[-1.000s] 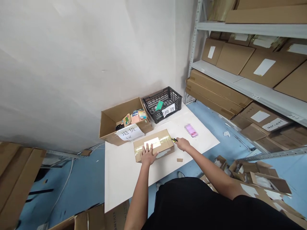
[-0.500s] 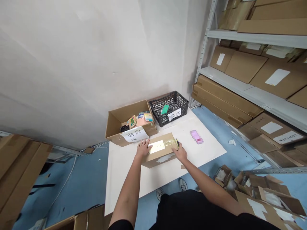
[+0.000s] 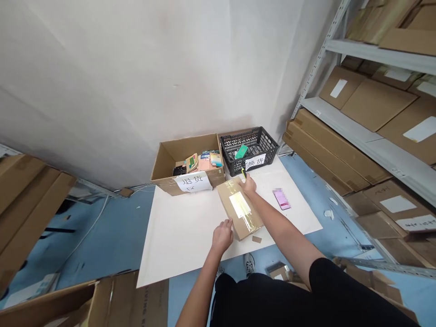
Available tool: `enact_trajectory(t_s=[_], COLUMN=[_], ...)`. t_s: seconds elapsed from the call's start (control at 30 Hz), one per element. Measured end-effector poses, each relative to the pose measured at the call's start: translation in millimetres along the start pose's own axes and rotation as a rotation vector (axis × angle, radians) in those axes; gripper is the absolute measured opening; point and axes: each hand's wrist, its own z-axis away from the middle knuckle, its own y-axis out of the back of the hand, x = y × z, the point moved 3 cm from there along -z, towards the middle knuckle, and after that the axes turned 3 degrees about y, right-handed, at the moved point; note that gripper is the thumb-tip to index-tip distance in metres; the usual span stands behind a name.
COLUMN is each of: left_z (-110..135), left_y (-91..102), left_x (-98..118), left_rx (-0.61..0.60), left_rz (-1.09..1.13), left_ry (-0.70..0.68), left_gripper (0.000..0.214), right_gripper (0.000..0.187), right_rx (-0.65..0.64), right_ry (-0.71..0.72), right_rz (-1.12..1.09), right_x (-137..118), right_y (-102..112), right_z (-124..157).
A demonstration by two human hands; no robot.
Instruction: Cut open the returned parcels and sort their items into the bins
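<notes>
A taped cardboard box [image 3: 235,210] with a white label lies at an angle on the white table [image 3: 180,227]. My left hand [image 3: 223,236] is curled against the left side of this box, near its front end, and its fingers grip the edge. At the far right corner of the box, my right hand [image 3: 250,185] is closed around a yellow and black utility knife [image 3: 244,173], which points up toward the black crate. Whether a blade is out cannot be made out. A small brown cardboard scrap [image 3: 256,239] rests beside the near end of the box.
Behind stand an open carton [image 3: 163,165] of small packs with a handwritten sign and a black plastic crate [image 3: 235,168] holding a green item. A pink-screened phone [image 3: 282,200] lies to the right. Shelving [image 3: 361,136] full of boxes rises at right; another open carton [image 3: 85,299] is lower left.
The box has turned so its length runs away from me. My left hand has come off its top to the near left side; my right hand has moved to the far end with the knife.
</notes>
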Motion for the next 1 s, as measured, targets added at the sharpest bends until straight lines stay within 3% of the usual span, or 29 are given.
enact_trajectory(t_s=[0.1, 0.2, 0.3, 0.4, 0.5, 0.6, 0.7, 0.8, 0.9, 1.0], left_z=[-32, -75, -106, -116, -107, -87, -62, -45, -40, -41], left_y=[24.1, 43.6, 48.0, 41.7, 31.5, 22.1, 14.2, 10.9, 12.7, 11.7], left_x=[5, 8, 10, 11, 15, 23, 30, 31, 26, 23], left_rx=[0.053, -0.08, -0.233, -0.258, -0.22, -0.166, -0.121, -0.095, -0.076, -0.109], left_rz=[-0.034, -0.098, -0.091, -0.073, -0.113, -0.177, -0.207, -0.205, -0.21, -0.177], left_ry=[-0.061, -0.312, -0.436, -0.374, -0.234, -0.018, 0.153, 0.207, 0.228, 0.208], left_gripper=[0.076, 0.102, 0.123, 0.136, 0.141, 0.139, 0.132, 0.12, 0.105, 0.098], right_gripper=[0.059, 0.062, 0.061, 0.064, 0.069, 0.082, 0.09, 0.094, 0.082, 0.05], right_rx=[0.056, 0.041, -0.027, -0.072, -0.044, -0.044, -0.134, -0.164, -0.138, -0.047], right_ry=[-0.027, -0.051, -0.069, -0.122, -0.163, -0.146, -0.127, -0.033, 0.055, 0.07], right_rz=[-0.052, -0.049, -0.021, -0.008, -0.004, -0.015, -0.007, 0.03, -0.037, -0.201], right_x=[29, 70, 104, 122, 124, 114, 90, 59, 46, 63], right_y=[17, 21, 6, -13, -16, -6, -1, -2, -6, -2], right_z=[30, 80, 128, 149, 132, 90, 48, 25, 24, 39])
